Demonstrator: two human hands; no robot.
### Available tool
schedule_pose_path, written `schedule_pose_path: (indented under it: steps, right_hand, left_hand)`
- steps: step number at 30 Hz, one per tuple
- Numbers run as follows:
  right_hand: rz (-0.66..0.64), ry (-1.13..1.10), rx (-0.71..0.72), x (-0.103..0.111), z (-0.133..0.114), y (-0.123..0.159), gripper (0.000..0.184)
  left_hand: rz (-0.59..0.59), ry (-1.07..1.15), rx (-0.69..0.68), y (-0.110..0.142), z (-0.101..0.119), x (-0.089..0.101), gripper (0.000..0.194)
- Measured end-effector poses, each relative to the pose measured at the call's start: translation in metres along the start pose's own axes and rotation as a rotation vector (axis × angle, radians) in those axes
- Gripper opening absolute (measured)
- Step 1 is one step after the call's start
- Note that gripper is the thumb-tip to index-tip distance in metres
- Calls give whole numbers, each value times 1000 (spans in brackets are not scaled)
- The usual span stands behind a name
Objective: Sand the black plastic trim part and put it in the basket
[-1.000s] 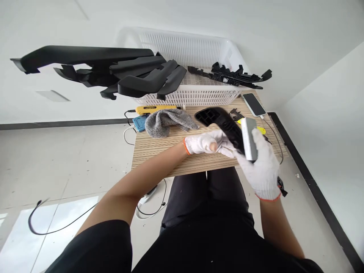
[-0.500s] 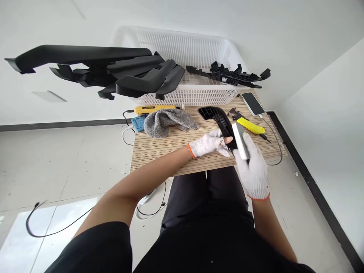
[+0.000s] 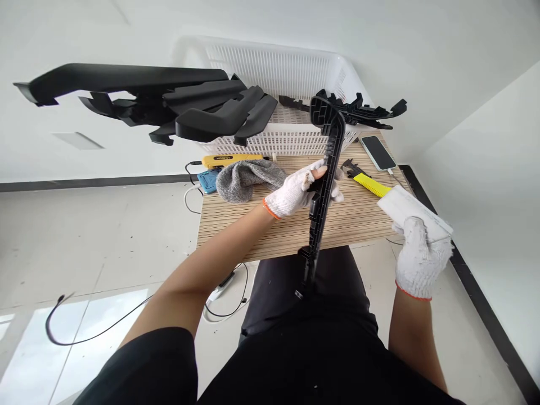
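Both of my hands wear white knit gloves with orange cuffs. My left hand (image 3: 300, 188) is closed around a long black plastic trim piece (image 3: 327, 180); its bare thumb lies on the ribbed inner side. The trim piece stands nearly upright in the view, its curved upper end in front of the basket and its lower end over my lap. Off the table's right edge, my right hand (image 3: 424, 256) grips a flat white rectangular block (image 3: 415, 212), thumb on top. I cannot tell what the block is. It covers one end of a yellow-handled cutter (image 3: 371, 184).
A white plastic basket (image 3: 270, 140) stands at the back with black trim pieces (image 3: 211, 115) and narrower black parts (image 3: 363, 112) across it. On the wooden table (image 3: 253, 228) lie a grey cloth (image 3: 240, 180), a yellow tool (image 3: 232, 161), a blue battery (image 3: 207, 181), calipers (image 3: 351, 167) and a phone (image 3: 378, 153).
My left hand has raised the trim piece and turned it more upright. My right hand has moved right, away from it, carrying the white block.
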State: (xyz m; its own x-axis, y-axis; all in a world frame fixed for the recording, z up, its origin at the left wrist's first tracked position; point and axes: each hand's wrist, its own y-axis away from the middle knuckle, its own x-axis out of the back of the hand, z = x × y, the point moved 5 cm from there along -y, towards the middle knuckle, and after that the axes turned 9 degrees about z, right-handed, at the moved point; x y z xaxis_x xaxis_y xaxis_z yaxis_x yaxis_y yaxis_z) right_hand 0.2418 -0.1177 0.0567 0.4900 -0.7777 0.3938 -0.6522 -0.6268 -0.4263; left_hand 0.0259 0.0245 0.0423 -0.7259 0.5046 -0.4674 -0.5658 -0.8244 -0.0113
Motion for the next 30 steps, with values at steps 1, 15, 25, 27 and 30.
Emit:
schedule_pose_path:
  steps: [1,15,25,27,30]
  right_hand:
    - [-10,-39,-66,0,3,0,34]
    - [-468,-411,-653,-62,62,7,36]
    - [-369,-539,-715,-93,59,-13,43]
    - [-240,-532,-658,-90,62,-20,46]
    - [-294,-480,-590,-88,66,-25,54]
  left_hand:
    - [-10,3,31,0,0,1,53]
    - [39,-655,248,6,-42,0,37]
    - [-83,-980,160,8,-44,-3,56]
    - [-68,-968,182,9,-43,-5,60]
    - [-38,-939,179,10,-43,-3,62]
